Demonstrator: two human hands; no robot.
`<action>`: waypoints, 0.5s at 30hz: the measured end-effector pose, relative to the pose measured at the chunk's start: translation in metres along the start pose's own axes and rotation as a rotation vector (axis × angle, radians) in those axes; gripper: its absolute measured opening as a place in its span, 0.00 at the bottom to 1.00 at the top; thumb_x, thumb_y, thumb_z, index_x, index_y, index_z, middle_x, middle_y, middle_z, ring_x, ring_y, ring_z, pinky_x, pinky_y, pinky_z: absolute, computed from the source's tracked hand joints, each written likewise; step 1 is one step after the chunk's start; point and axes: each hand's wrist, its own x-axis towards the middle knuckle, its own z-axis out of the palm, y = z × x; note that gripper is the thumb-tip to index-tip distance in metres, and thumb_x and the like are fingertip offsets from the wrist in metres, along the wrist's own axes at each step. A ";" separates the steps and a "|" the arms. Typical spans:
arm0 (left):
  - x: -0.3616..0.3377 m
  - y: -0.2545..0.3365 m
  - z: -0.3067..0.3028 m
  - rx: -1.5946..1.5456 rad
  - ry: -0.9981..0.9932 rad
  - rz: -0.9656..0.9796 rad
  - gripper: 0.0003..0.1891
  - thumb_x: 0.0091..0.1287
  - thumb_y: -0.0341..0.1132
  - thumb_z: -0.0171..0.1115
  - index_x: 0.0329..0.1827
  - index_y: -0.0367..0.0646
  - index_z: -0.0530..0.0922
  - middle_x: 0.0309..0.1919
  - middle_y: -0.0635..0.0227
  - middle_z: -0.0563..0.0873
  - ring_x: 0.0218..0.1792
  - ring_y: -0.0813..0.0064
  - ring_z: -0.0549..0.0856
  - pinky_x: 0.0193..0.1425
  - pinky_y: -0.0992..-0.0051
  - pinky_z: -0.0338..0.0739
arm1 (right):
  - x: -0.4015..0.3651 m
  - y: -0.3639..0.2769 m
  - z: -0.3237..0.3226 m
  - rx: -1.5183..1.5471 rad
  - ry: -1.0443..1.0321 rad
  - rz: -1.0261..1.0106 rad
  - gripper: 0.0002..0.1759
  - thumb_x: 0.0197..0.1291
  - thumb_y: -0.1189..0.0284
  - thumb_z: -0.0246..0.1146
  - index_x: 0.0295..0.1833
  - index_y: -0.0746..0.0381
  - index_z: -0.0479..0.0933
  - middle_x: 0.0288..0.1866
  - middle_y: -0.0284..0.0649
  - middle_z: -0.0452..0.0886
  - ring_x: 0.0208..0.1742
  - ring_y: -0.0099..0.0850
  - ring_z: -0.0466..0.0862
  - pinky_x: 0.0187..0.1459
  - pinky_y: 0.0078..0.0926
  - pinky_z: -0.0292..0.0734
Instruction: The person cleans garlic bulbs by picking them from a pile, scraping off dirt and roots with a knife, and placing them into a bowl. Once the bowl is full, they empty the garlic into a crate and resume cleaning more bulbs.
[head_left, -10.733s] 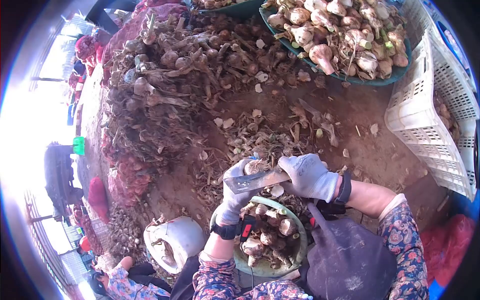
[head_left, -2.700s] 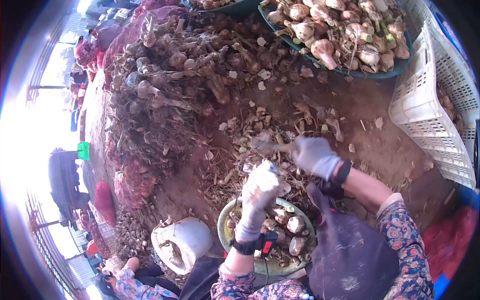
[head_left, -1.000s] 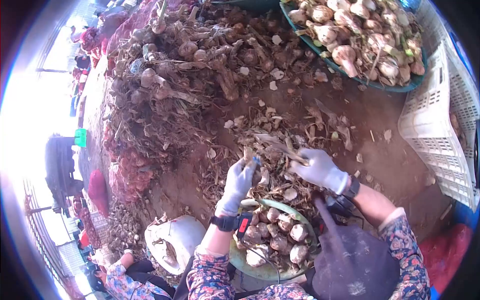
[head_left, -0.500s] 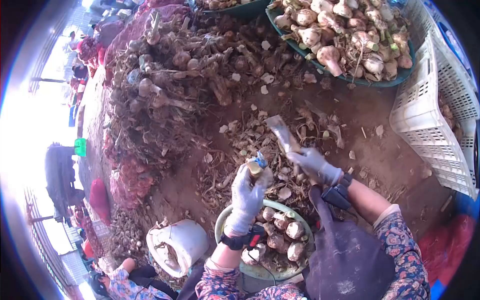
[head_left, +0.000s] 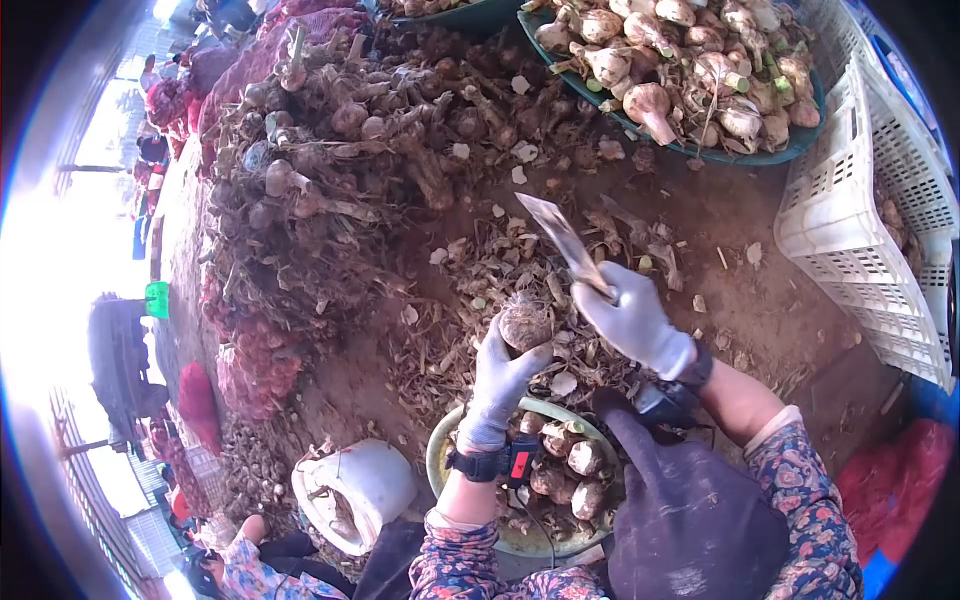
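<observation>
My left hand, in a pale glove, grips a garlic bulb with its root side showing. To its right, my gloved right hand is wrapped round the handle of a knife, whose flat blade points up and to the left. The blade and the bulb are apart. Below my left hand sits a round green-rimmed basin with several trimmed bulbs. Cut stems and peelings cover the ground beyond my hands.
A heap of untrimmed garlic rises at upper left. A green tub of trimmed garlic stands at upper right, beside white crates. A white bucket lies at lower left, near a person. Red netting is at lower right.
The bulb in my left hand has turned, so its root side now shows instead of the cut stem. My right hand has risen slightly, and the knife blade has moved up and left.
</observation>
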 end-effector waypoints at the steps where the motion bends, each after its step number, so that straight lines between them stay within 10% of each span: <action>1: -0.001 0.000 -0.002 0.022 -0.008 0.014 0.28 0.53 0.31 0.70 0.58 0.37 0.72 0.46 0.67 0.82 0.42 0.78 0.82 0.51 0.77 0.76 | -0.003 -0.005 -0.013 -0.221 -0.042 -0.081 0.15 0.56 0.61 0.66 0.29 0.61 0.74 0.18 0.41 0.76 0.19 0.37 0.78 0.24 0.33 0.72; 6: -0.018 -0.012 0.008 -0.379 0.003 -0.064 0.26 0.56 0.32 0.71 0.57 0.36 0.73 0.47 0.63 0.84 0.44 0.74 0.84 0.52 0.74 0.78 | -0.029 -0.027 -0.022 -0.706 -0.385 -0.345 0.18 0.48 0.61 0.68 0.36 0.61 0.72 0.23 0.43 0.79 0.29 0.44 0.84 0.31 0.39 0.77; 7: -0.013 -0.007 0.001 0.157 -0.053 0.117 0.20 0.58 0.31 0.71 0.53 0.39 0.77 0.48 0.64 0.85 0.45 0.72 0.85 0.49 0.73 0.80 | -0.030 -0.025 -0.022 -0.692 -0.388 -0.363 0.18 0.48 0.61 0.69 0.36 0.61 0.72 0.25 0.44 0.80 0.30 0.45 0.84 0.32 0.40 0.77; 15: -0.033 -0.015 0.003 0.179 0.012 0.252 0.08 0.57 0.24 0.65 0.40 0.35 0.81 0.41 0.65 0.85 0.37 0.78 0.83 0.40 0.78 0.79 | -0.018 0.025 -0.012 -0.670 -0.382 -0.330 0.15 0.50 0.62 0.64 0.37 0.62 0.73 0.29 0.47 0.81 0.34 0.48 0.84 0.36 0.44 0.78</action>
